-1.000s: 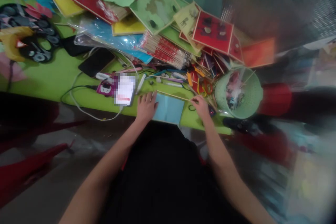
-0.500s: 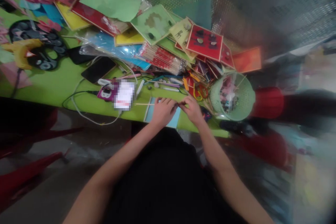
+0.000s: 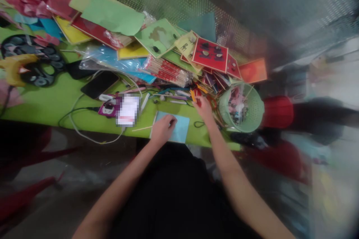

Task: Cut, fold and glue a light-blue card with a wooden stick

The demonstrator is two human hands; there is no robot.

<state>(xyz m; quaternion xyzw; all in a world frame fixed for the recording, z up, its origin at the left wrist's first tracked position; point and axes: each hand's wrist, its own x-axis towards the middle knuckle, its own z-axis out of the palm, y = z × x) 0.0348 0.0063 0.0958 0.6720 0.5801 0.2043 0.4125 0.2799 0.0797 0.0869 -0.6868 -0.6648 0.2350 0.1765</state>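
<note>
"What's toward the left of the counter point(image 3: 42, 108)?"

"A dark phone point(image 3: 100, 84), lying well back from the front edge. Next comes a phone with a lit screen point(image 3: 127, 110), nearer that edge (its display is too blocky to read)."

"And after that?"

"A thin stick point(image 3: 142, 129) near the front edge, its right end running up to the left hand point(image 3: 164, 130)."

"Is that hand gripping it?"

"I can't tell. The fingers are curled, and the hand partly covers the blue card point(image 3: 181, 126), which lies flat at the front edge."

"What about the right hand point(image 3: 203, 108)?"

"It's farther back from the front edge, fingers bent, right by an orange tool point(image 3: 193, 95) in the clutter. Whether they grip it, I can't make out."

"Anything beyond?"

"A green basket point(image 3: 258, 112) near the counter's right end, with small pieces inside, just to the right of that hand."
</note>
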